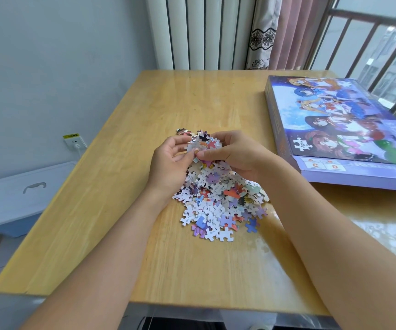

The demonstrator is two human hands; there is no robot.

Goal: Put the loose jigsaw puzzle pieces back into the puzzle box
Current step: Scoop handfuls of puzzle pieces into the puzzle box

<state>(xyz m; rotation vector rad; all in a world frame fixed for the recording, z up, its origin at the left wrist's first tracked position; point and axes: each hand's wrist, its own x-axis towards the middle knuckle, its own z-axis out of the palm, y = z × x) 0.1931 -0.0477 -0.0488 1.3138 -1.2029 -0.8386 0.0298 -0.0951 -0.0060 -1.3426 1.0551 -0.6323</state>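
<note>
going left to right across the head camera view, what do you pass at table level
storage bin → wall socket → left hand → puzzle pieces → right hand → puzzle box

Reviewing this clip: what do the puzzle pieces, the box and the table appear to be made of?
Puzzle pieces: likely thin printed cardboard, matte white backs with small printed codes. Puzzle box: apparently glossy printed cardboard, with folded edges and a flap. Table: light wood or wood-look laminate, visible grain, glossy finish reflecting window light.
</note>
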